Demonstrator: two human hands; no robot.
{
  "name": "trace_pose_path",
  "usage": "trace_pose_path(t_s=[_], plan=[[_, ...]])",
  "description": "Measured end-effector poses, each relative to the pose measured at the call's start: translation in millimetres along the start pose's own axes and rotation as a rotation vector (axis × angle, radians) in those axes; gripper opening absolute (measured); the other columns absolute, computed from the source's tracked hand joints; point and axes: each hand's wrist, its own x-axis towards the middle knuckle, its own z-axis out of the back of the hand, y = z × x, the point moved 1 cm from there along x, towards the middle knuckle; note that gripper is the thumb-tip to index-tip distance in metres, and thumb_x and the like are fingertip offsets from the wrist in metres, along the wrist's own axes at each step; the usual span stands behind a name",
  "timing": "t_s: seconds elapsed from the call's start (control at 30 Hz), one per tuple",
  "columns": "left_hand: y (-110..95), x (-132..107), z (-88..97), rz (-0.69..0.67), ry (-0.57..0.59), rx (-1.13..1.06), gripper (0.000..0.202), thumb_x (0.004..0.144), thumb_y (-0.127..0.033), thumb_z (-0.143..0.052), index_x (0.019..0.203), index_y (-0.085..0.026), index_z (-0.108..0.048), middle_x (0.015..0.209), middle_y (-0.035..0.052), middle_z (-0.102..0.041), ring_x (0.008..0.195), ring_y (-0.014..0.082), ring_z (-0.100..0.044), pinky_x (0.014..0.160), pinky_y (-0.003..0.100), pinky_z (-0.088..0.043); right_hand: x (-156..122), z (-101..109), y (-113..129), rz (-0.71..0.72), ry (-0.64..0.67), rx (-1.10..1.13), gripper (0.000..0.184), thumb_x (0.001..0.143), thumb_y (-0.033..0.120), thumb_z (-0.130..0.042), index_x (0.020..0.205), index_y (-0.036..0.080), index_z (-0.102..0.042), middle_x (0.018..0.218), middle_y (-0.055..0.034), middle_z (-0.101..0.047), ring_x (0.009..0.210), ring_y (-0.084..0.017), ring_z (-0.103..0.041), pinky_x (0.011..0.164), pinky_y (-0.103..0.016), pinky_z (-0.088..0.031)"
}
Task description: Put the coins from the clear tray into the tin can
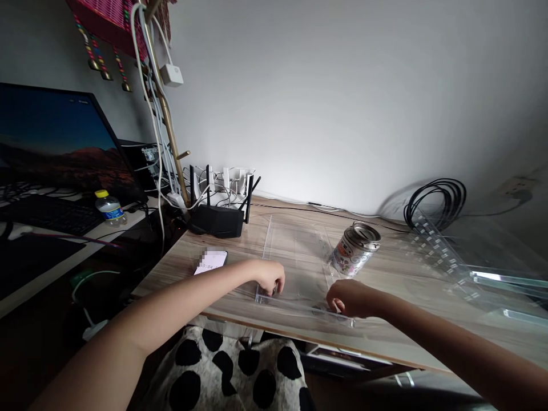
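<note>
A clear plastic panel or shallow tray (295,262) with raised edges lies on the wooden desk in front of me. My left hand (272,276) is closed, fingers curled down just inside its near left corner. Something small and dark shows under those fingertips, too small to name. Over the panel's near right part, my right hand (347,298) is closed too, thumb and fingers bent together. What it pinches is hidden. A printed tin can (354,251) with a lid and wire handle stands beyond my right hand, by the panel's right edge.
A phone (213,260) lies left of the panel, behind my left forearm. Black router (217,220) and white cables stand at the back left. More clear plastic parts (471,279) and a coiled black cable (435,201) are at right. A bottle (110,209) stands near the monitor (60,142).
</note>
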Motion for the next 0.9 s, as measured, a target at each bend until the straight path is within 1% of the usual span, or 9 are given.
trace_pose_path(t_s=[0.1,0.2,0.37,0.43,0.5,0.63,0.7,0.8,0.9], plan=[[-1,-2,0.9,0.004,0.044,0.07,0.02,0.047,-0.001,-0.059,0.056,-0.019,-0.065,0.052,-0.0027,-0.057,0.048,0.0093,-0.046,0.046,0.021,-0.033,1,-3,-2,0.015,-0.045,0.007,0.027,0.051,0.006,-0.049,0.066,0.022,-0.066,0.069,-0.0009,-0.063,0.064,-0.016,-0.055,0.053,-0.022,-0.031],[-2,0,-2.3,0.018,0.039,0.103,0.021,0.046,0.001,-0.055,0.047,-0.019,-0.062,0.051,-0.0009,-0.057,0.048,0.0112,-0.046,0.048,0.023,-0.034,0,-4,-4,0.0,-0.056,0.002,0.024,0.051,0.006,-0.049,0.063,0.02,-0.064,0.069,-0.0014,-0.063,0.066,-0.016,-0.055,0.054,-0.023,-0.032],[-1,5,-7.9,0.024,0.037,0.161,0.023,0.043,0.004,-0.051,0.039,-0.018,-0.056,0.045,0.0004,-0.054,0.044,0.0117,-0.043,0.048,0.025,-0.036,-2,-4,-5,0.025,-0.007,0.07,0.032,0.053,0.004,-0.046,0.07,0.023,-0.064,0.067,0.0029,-0.064,0.062,-0.013,-0.056,0.052,-0.021,-0.031],[1,6,-9.4,0.033,0.042,0.193,0.024,0.042,0.005,-0.05,0.036,-0.018,-0.054,0.043,0.0007,-0.053,0.045,0.0123,-0.043,0.049,0.026,-0.036,-2,-3,-5,0.012,-0.002,0.083,0.029,0.054,0.005,-0.047,0.069,0.023,-0.064,0.067,0.003,-0.065,0.061,-0.013,-0.056,0.052,-0.021,-0.031],[3,6,-10.6,0.031,0.049,0.217,0.025,0.042,0.006,-0.05,0.034,-0.018,-0.052,0.041,0.001,-0.051,0.046,0.0134,-0.044,0.05,0.027,-0.037,-1,-3,-4,0.008,-0.04,0.095,0.024,0.056,0.009,-0.049,0.07,0.023,-0.064,0.067,0.0026,-0.064,0.062,-0.013,-0.056,0.053,-0.022,-0.031],[1,4,-9.8,0.016,0.051,0.258,0.025,0.04,0.007,-0.051,0.034,-0.018,-0.053,0.04,0.0016,-0.051,0.046,0.0148,-0.045,0.049,0.028,-0.036,4,-6,0,0.045,-0.16,0.137,0.025,0.061,0.015,-0.051,0.082,0.024,-0.061,0.066,0.0034,-0.063,0.065,-0.013,-0.055,0.056,-0.022,-0.032],[-2,3,-7.7,0.016,0.08,0.306,0.024,0.041,0.006,-0.05,0.039,-0.018,-0.057,0.043,0.0023,-0.054,0.045,0.0143,-0.045,0.048,0.027,-0.035,7,-9,0,0.059,-0.16,0.152,0.024,0.062,0.015,-0.051,0.082,0.024,-0.06,0.066,0.0032,-0.063,0.063,-0.012,-0.054,0.056,-0.021,-0.033],[-7,2,-4.6,0.007,0.164,0.379,0.025,0.044,0.005,-0.049,0.047,-0.016,-0.061,0.051,0.0032,-0.059,0.045,0.0132,-0.044,0.046,0.027,-0.034,11,-14,-2,0.088,-0.123,0.193,0.021,0.062,0.013,-0.05,0.077,0.022,-0.061,0.067,0.0027,-0.062,0.061,-0.011,-0.052,0.055,-0.02,-0.033],[-10,6,-3.1,0.034,0.201,0.44,0.023,0.042,0.005,-0.051,0.045,-0.016,-0.06,0.05,0.0028,-0.059,0.044,0.0123,-0.044,0.046,0.026,-0.032,15,-17,-5,0.122,-0.105,0.251,0.02,0.059,0.011,-0.05,0.073,0.019,-0.061,0.068,0.0015,-0.061,0.06,-0.01,-0.051,0.054,-0.019,-0.033]])
